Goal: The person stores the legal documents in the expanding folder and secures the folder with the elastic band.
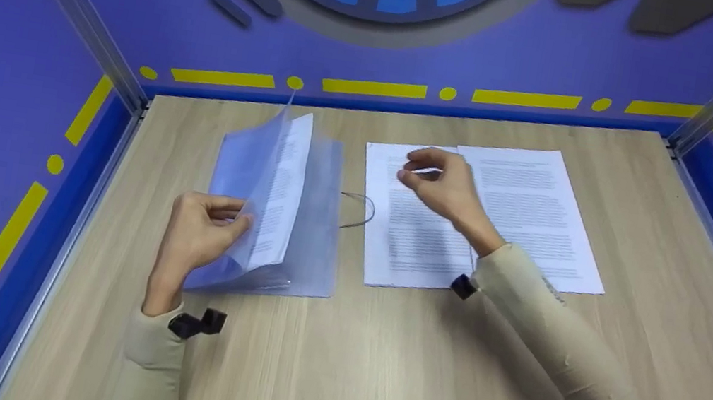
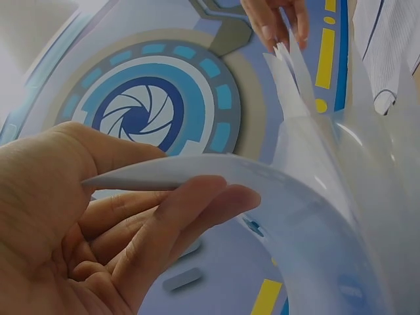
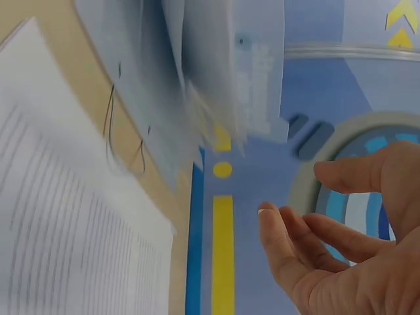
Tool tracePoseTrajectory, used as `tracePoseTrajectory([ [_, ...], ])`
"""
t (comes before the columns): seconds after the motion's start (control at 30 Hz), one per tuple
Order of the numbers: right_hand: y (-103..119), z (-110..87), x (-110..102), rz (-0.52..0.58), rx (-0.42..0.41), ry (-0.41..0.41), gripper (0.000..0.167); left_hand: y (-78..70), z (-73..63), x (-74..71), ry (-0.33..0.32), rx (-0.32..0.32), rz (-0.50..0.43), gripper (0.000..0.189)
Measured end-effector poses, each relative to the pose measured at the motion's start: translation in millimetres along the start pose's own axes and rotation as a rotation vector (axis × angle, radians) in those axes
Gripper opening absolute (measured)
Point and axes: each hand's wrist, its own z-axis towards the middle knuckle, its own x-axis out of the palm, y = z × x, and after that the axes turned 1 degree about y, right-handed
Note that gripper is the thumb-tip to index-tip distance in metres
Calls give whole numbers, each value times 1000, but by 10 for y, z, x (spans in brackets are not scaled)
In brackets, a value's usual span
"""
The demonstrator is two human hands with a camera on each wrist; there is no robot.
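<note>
Head: my left hand [image 1: 198,228] pinches a clear leaf [image 1: 270,165] of the plastic folder [image 1: 320,223]; sheets [image 1: 285,196] inside, part-hidden. Right hand [image 1: 441,183] over printed pages [image 1: 524,205], text unreadable

Left wrist: plastic between thumb and fingers, thumb tip hidden

Right wrist: thumb and fingers apart; folder blurred, cut off at top

The folder [image 1: 320,223], of clear, slightly bluish plastic, lies partly open, one leaf raised and bent. Within the folder, white printed sheets [image 1: 286,196] stand up slanted. From the folder's right edge comes a thin loop [image 1: 372,211]; further right, printed pages [image 1: 421,246] lie flat.
</note>
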Motion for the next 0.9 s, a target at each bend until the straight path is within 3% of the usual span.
tracePoseTrajectory([
  [0.33,-249,-70,-545,-109,41,-75,37,6,20,15,12,-5,-31,24],
  [0.9,-781,-248,-1121,-256,69,-158,45,7,13,27,14,-11,-10,23],
])
